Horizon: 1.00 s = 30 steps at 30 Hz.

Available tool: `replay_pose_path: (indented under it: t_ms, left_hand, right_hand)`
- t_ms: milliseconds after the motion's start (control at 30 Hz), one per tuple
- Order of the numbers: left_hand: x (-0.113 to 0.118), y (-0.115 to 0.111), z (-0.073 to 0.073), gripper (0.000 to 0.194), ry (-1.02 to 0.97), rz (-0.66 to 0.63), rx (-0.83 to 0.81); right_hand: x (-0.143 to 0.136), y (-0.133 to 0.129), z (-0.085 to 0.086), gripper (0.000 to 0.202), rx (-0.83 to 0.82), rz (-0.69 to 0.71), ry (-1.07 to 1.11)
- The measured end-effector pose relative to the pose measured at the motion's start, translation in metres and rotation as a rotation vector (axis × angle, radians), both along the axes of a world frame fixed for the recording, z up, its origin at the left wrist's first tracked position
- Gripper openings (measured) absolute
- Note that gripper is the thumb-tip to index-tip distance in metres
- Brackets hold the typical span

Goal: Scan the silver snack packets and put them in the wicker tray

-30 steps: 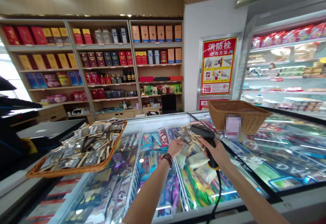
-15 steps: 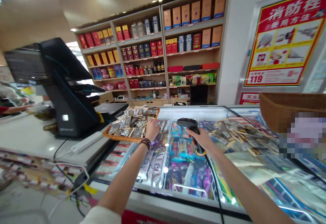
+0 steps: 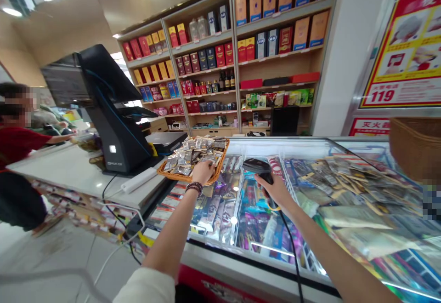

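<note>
In my right hand (image 3: 275,188) is a black barcode scanner (image 3: 258,166), gripped by its handle above the glass-topped freezer, its cable hanging down toward me. My left hand (image 3: 203,172), with a beaded bracelet at the wrist, rests over the near right part of a shallow orange wicker basket (image 3: 168,173). Small clear and brown packets (image 3: 196,149) are heaped in this basket. The left fingers are curled down against the packets, and what they pinch is hidden. Many similar loose packets (image 3: 347,179) lie spread on the glass to the right.
Wrapped frozen goods show under the freezer glass (image 3: 237,252). A black checkout terminal (image 3: 110,114) stands on the white counter (image 3: 69,165) at left, with a person in red (image 3: 20,142) beyond. A brown basket (image 3: 413,151) stands at right; stocked shelves (image 3: 203,77) line the back.
My left hand has moved from the basket's right edge in over its packets. The view has turned left, bringing the person in red into sight. The scanner stays in my right hand.
</note>
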<state>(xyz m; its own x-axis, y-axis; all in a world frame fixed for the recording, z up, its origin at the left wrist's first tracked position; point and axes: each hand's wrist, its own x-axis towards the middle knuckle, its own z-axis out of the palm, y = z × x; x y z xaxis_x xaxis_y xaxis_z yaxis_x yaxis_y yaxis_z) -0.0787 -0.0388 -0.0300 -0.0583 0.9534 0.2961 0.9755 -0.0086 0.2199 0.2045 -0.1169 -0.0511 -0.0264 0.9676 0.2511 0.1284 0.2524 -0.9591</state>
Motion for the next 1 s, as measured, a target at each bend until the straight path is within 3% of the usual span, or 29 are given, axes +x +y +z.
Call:
replay_pose_path:
  t_ms: [100, 200, 433, 567, 733, 867, 1000]
  left_hand:
    - [-0.003, -0.004, 0.002, 0.035, -0.14, 0.029, 0.082]
    - [-0.007, 0.005, 0.002, 0.037, -0.136, 0.057, 0.167]
    - [-0.001, 0.039, 0.0, 0.065, 0.039, 0.091, -0.04]
    - [0.002, 0.045, 0.001, 0.069, -0.022, 0.195, 0.004]
    - [-0.004, 0.041, 0.005, 0.058, -0.348, 0.219, 0.137]
    - [-0.004, 0.027, 0.011, 0.035, -0.595, 0.102, 0.313]
    - [0.02, 0.009, 0.012, 0.032, -0.963, -0.052, 0.437]
  right_hand:
    - [0.0, -0.005, 0.001, 0.043, -0.002, -0.014, -0.01]
    - [-0.001, -0.007, 0.002, 0.045, -0.006, -0.025, -0.011]
    - [0.0, -0.004, -0.003, 0.048, -0.002, -0.042, 0.023]
    - [0.0, -0.001, -0.008, 0.046, 0.017, -0.039, 0.01]
    - [-0.002, 0.002, -0.016, 0.045, 0.03, -0.067, -0.019]
    - [-0.003, 0.0, -0.014, 0.047, 0.037, -0.067, -0.002]
    - [-0.002, -0.005, -0.005, 0.05, 0.026, -0.049, 0.033]
